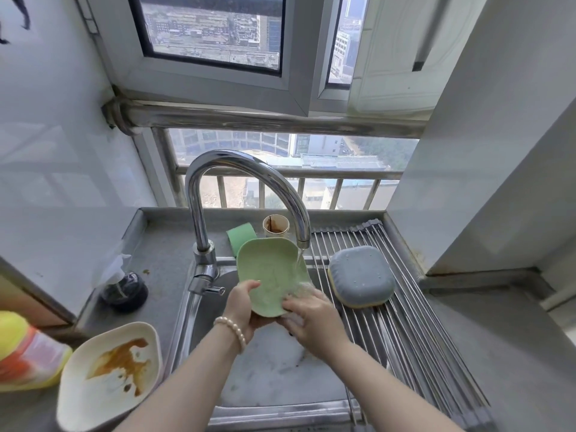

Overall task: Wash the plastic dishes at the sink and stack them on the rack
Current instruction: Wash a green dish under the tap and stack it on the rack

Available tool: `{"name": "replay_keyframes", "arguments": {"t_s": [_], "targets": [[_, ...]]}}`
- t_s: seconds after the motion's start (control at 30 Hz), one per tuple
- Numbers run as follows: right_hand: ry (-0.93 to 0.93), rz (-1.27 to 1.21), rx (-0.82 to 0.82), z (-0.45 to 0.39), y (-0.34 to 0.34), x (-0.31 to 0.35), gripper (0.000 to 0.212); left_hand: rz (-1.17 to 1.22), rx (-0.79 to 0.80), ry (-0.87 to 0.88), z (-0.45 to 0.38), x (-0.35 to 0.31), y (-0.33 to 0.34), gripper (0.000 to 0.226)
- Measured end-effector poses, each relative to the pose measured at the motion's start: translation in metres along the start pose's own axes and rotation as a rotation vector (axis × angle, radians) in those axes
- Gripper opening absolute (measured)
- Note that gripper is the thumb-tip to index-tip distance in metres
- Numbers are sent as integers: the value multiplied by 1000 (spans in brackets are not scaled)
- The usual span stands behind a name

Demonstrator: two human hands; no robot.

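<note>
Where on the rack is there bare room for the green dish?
The rack has bare bars in front of the upturned grey dish, toward the viewer, and a narrower strip behind it. Left counter is crowded: stained white dish, bottle.

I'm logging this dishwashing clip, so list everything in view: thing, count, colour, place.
Green dish: 1, pale green, under the running tap.
Tap: 1, chrome, behind the sink.
Sink: 1, steel, centre.
Rack: 1, steel rods, right of the sink.
Blue dish: 1, grey-blue, upside down on the rack.
White dish: 1, cream, brown-stained, left counter.
Cup: 1, stained, behind the tap.
Bottle: 1, yellow-orange, far left.
Left hand: holds the green dish's edge.
Right hand: rubs its lower rim.
</note>
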State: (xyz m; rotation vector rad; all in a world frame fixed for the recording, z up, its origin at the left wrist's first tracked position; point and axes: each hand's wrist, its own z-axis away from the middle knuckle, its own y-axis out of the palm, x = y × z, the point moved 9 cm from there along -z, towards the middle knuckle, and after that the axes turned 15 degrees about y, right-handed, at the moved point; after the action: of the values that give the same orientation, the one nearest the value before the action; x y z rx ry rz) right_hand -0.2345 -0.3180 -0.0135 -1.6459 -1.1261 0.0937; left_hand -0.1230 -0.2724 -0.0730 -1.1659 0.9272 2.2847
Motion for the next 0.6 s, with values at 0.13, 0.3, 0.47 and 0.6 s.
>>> {"name": "replay_keyframes", "arguments": {"t_s": [0.13,0.3,0.47,0.6], "targets": [[-10,325,38,-2,13,-14,33,62,55,-64,3,-1,1,27],[42,128,30,-6,8,23,32,230,56,54,11,14,18,21],[-12,-32,33,1,2,16,14,111,33,30,4,0,10,27],[-10,301,58,-4,4,-14,30,3,50,-52,2,3,-2,26]]}}
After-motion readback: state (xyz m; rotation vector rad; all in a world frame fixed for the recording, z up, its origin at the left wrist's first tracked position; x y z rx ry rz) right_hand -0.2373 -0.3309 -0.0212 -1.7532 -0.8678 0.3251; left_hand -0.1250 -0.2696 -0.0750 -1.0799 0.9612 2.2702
